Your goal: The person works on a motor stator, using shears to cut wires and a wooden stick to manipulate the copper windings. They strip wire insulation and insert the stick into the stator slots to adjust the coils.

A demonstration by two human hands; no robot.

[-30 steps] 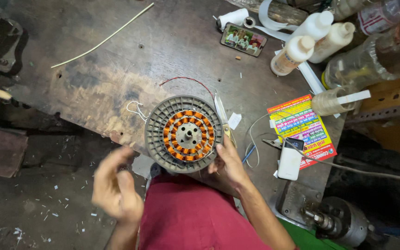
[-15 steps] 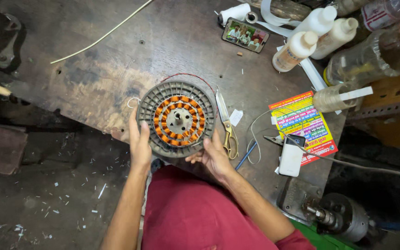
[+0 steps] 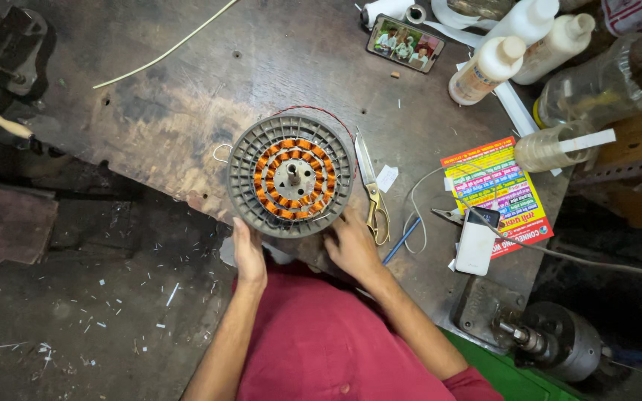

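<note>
Both hands grasp the round grey motor stator with orange copper windings [image 3: 291,177] by its lower rim: the left hand [image 3: 249,256] cups the lower-left edge, the right hand [image 3: 351,245] presses the lower-right edge with fingers spread. It lies flat at the middle of the frame, on the near edge of the dark worn wooden workbench [image 3: 187,96]. Just right of it lie yellow-handled scissors [image 3: 371,189], then a blue pen [image 3: 400,241], a white power bank [image 3: 475,241] and a bright printed leaflet [image 3: 495,189]. White plastic bottles [image 3: 488,70] and a phone [image 3: 406,43] sit at the upper right. Half a second ago the hands sat higher on the stator's sides; now both have slid to its bottom edge.
</note>
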